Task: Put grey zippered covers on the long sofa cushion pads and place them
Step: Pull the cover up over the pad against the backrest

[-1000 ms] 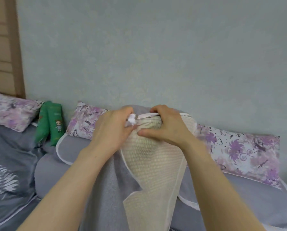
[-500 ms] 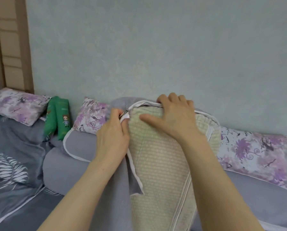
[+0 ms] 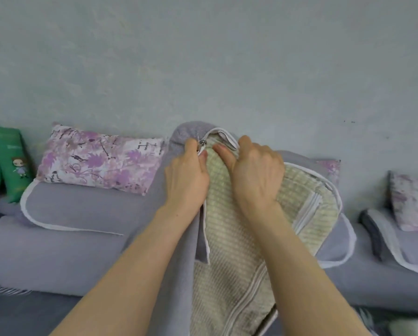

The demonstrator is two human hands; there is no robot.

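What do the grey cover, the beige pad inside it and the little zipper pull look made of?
Grey zippered cover: soft matte fabric, maybe fleece; it drapes and folds.
Beige cushion pad: woven cloth, raised grid texture.
Small zipper pull: probably metal; it glints silver.

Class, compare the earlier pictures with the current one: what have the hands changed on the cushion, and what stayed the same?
The right hand has drawn the grey zippered cover's white-piped edge up over the top of the beige woven cushion pad and now grips it. The left hand still pinches the cover beside the metal zipper pull.
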